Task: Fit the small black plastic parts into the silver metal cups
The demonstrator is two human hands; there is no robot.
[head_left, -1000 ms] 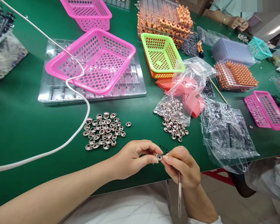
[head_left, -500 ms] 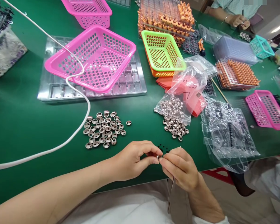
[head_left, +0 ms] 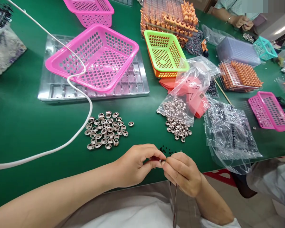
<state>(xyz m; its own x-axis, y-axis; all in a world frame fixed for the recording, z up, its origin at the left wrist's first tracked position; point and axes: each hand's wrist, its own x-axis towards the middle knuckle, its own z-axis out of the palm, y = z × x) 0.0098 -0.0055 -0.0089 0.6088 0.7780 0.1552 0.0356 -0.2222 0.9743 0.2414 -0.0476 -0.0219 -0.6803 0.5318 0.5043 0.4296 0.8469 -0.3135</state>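
Observation:
My left hand is closed in a pinch on a small metal cup, mostly hidden by the fingertips. My right hand meets it there, its thumb and fingers pressed against the same part. A slim metal tool is held in my right hand and hangs down below the palm; its exact kind is hidden. Just beyond the fingers lie several tiny black pieces. To the left spreads a group of small metal cups with holes. More metal cups spill from a clear bag.
A pink basket rests on a clear plastic tray, with a white cable across it. Behind stand a green basket and trays of orange parts. Crumpled plastic bags lie right. Another person's hands work at the far right.
Both hands stay together at nearly the same spot. My right hand has turned slightly, and the metal tool below it now hangs a little more upright. The view has shifted slightly.

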